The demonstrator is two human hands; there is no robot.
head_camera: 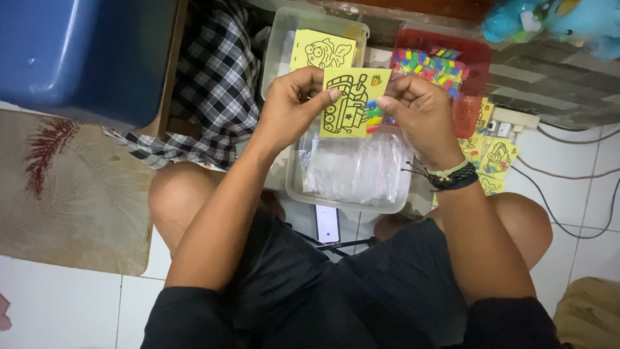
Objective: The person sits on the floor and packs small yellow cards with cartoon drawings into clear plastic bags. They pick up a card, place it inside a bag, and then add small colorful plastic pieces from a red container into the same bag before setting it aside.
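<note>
Both hands hold a small yellow card [349,103] printed with a black line drawing of a vehicle. My left hand [294,106] grips its left edge, thumb on the front. My right hand [416,110] pinches the card's right edge together with a strip of small coloured sand tubes [372,116]. The card is raised above a clear plastic tub [294,187] that holds a stack of clear plastic sleeves [352,171]. Dark bracelets circle my right wrist.
Behind stands another clear tub [278,39] with a yellow fish card [321,52], and a red tray [471,58] of coloured tubes. More yellow cards [494,158] lie on the right floor. A phone [327,223], blue bin [84,52], checked cloth [216,90], mat [71,194] and cables [568,187] surround me.
</note>
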